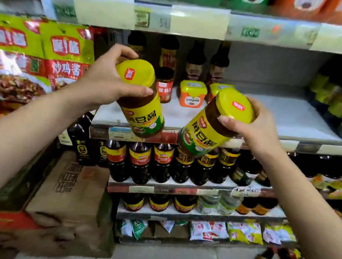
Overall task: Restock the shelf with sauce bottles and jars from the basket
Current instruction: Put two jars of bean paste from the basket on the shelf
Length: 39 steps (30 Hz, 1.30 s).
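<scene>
Far left, 9 o'clock: green-and-red sauce packets. At 7 o'clock, a cardboard box on the floor.

Left hand, 10 o'clock of centre: fingers and thumb curled round the yellow lid of the left jar. The jar is tilted, base toward 5 o'clock, in the air at the shelf front.

On the shelf behind, 12 o'clock: a small jar, an orange tub, and dark bottles at the back.

Right jar: tilted, base toward 7 o'clock, near the left jar but apart, over the shelf's front lip. Right hand, 3 o'clock, grips its lid, thumb across the rim.
</scene>
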Available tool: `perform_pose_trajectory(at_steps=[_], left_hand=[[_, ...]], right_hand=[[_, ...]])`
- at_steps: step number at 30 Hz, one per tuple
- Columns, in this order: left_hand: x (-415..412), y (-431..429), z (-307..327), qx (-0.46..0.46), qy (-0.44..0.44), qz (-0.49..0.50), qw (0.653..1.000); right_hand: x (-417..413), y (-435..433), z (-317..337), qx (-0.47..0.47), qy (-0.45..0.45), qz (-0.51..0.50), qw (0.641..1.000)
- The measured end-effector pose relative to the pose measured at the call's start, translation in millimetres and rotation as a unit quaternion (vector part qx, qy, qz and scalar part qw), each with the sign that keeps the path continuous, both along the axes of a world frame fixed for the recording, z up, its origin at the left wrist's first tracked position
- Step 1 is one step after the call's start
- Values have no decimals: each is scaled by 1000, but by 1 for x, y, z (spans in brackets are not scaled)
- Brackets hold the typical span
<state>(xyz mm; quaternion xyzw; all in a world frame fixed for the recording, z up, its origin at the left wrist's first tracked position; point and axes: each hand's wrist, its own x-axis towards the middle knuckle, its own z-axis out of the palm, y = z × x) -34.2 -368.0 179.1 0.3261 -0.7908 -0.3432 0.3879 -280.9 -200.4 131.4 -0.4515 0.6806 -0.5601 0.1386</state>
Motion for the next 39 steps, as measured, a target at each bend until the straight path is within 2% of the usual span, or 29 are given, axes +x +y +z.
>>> perform_pose_trajectory(at_steps=[8,16,25,35,39], left_hand=[[-14,-36,-1,-23,-93,88,991],[-26,-72,0,-27,-116,124,985],[-38,-100,-1,21,-192,95,977],[-41,-124,-4,41,-207,18,977],[-43,-128,-8,41,-208,6,977]], right_hand=[[-11,-97,12,-8,46,77,996],[-12,-147,25,4,70,101,992],[-11,-179,28,77,125,133,980],[-14,-193,28,125,77,221,964],[-13,-195,21,93,60,201,973]])
